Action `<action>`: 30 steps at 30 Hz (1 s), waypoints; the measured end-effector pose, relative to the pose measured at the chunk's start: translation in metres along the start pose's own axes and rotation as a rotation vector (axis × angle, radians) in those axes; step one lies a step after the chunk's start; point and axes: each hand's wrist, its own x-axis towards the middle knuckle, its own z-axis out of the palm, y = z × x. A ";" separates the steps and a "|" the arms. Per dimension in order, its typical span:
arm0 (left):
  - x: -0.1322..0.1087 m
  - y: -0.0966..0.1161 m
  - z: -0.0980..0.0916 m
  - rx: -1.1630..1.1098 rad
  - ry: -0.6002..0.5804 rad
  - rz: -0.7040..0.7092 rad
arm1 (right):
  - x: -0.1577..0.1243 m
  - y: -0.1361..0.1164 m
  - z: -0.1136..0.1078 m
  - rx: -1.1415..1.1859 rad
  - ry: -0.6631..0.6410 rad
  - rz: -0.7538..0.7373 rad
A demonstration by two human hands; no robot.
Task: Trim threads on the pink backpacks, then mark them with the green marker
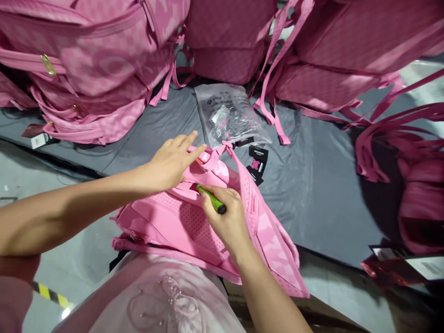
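Note:
A pink backpack [194, 222] lies across my lap and the table's front edge, its perforated back panel and straps facing up. My left hand [173, 161] rests flat on its upper part, fingers stretched out. In my right hand [227, 212] is a green tool with a black end [215, 201], pen-like in shape. Its tip points at the pink fabric beside my left hand; what the tip is exactly I cannot make out. Black cards with a pink emblem [255, 164] lie right of the backpack's top.
A clear plastic bag [229, 113] with small parts lies behind the backpack on the grey-covered table [322, 185]. Several pink backpacks [104, 60] stand along the back, with straps [272, 101] hanging down. Another pink bag with tags [421, 199] is at the right edge.

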 end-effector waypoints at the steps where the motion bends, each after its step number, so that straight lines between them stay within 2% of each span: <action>1: -0.005 -0.004 -0.001 -0.025 -0.032 -0.044 | -0.001 0.000 0.000 0.009 0.002 -0.004; 5: -0.018 -0.011 -0.005 -0.089 -0.138 -0.174 | 0.000 -0.003 0.013 0.113 -0.015 -0.068; 11: -0.009 0.006 -0.010 0.055 -0.189 -0.245 | 0.007 0.000 0.040 0.230 0.059 -0.111; 15: -0.006 0.008 -0.012 0.122 -0.181 -0.221 | 0.006 0.004 0.037 0.251 0.051 -0.101; 20: -0.006 0.000 -0.018 0.042 -0.251 -0.147 | 0.002 0.003 0.021 0.217 0.008 -0.126; 24: -0.002 -0.001 -0.024 -0.020 -0.313 -0.158 | 0.001 0.003 0.013 0.207 -0.027 -0.118; 30: 0.003 0.000 -0.027 -0.022 -0.379 -0.192 | 0.004 -0.003 0.023 0.153 0.010 -0.116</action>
